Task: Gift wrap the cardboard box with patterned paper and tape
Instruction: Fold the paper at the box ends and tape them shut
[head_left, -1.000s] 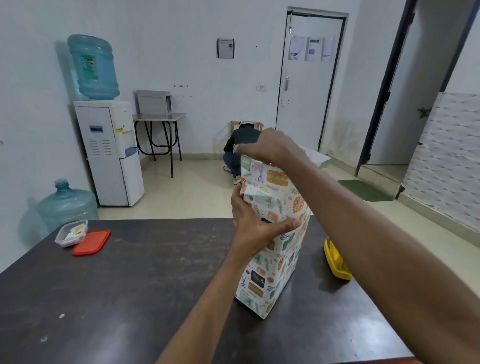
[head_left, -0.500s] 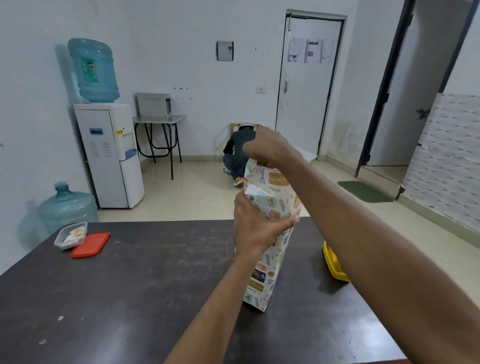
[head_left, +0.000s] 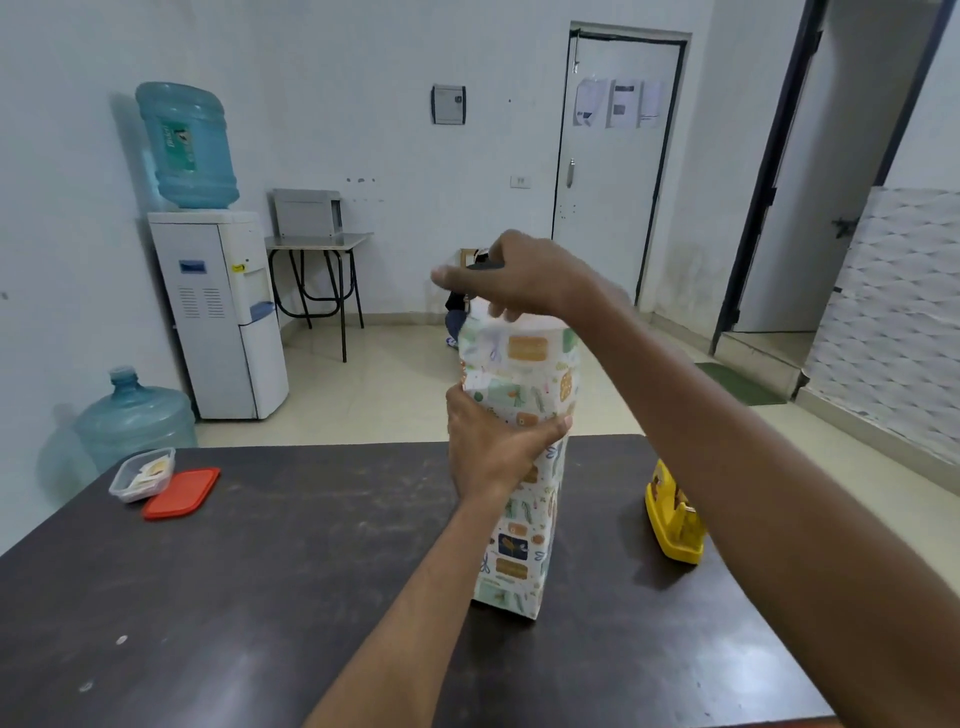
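**Wrapped box held upright on the table**

The paper-wrapped box (head_left: 519, 519) stands on end near the middle of the dark table (head_left: 260, 597). The left hand (head_left: 493, 452) grips its upper half, thumb curled across the front face. The right hand (head_left: 524, 275) sits over the open paper top, fingers reaching down to the edge; blur hides whether it pinches. A yellow plastic object (head_left: 672, 519) lies to the right.

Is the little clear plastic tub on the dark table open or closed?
Open: the clear plastic tub has no lid on, and a flat red lid lies beside it on the dark table.
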